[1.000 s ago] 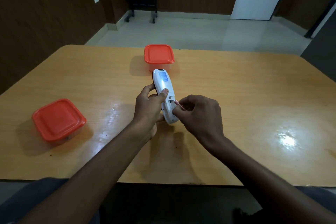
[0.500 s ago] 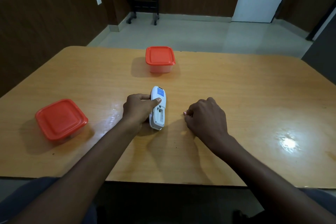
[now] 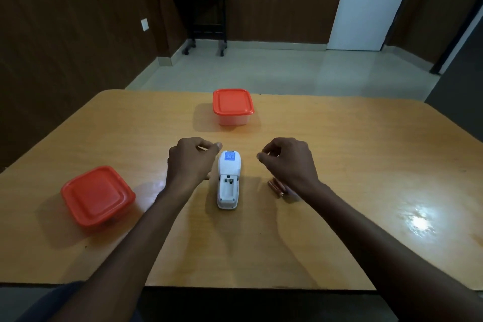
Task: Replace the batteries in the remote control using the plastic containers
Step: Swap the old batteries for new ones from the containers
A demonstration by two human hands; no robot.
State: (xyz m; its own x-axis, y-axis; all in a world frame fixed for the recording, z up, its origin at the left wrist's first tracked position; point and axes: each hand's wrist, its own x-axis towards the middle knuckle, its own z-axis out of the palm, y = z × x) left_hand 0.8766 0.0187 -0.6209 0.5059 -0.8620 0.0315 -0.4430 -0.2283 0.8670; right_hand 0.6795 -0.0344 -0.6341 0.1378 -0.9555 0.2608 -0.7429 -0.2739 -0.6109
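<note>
The white remote (image 3: 228,180) lies face down in the middle of the wooden table (image 3: 366,151), its battery compartment uncovered and holding nothing. Two reddish batteries (image 3: 276,186) lie just right of it, partly hidden by my right wrist. My left hand (image 3: 190,161) hovers beside the remote's left side with loosely curled fingers, holding nothing. My right hand (image 3: 287,162) hovers to the right, above the batteries, also loosely curled and holding nothing. One plastic container with an orange lid (image 3: 232,104) stands beyond the remote. A second (image 3: 97,195) stands at the left.
Both containers have their lids on. The table's near edge (image 3: 235,287) runs in front of me. Past the far edge are the floor, a dark side table (image 3: 201,18) against the wall, and a white door (image 3: 366,2).
The remote, held up in my left hand a second ago, now lies flat on the table. My right hand put the batteries down beside it. Both hands have let go and lifted.
</note>
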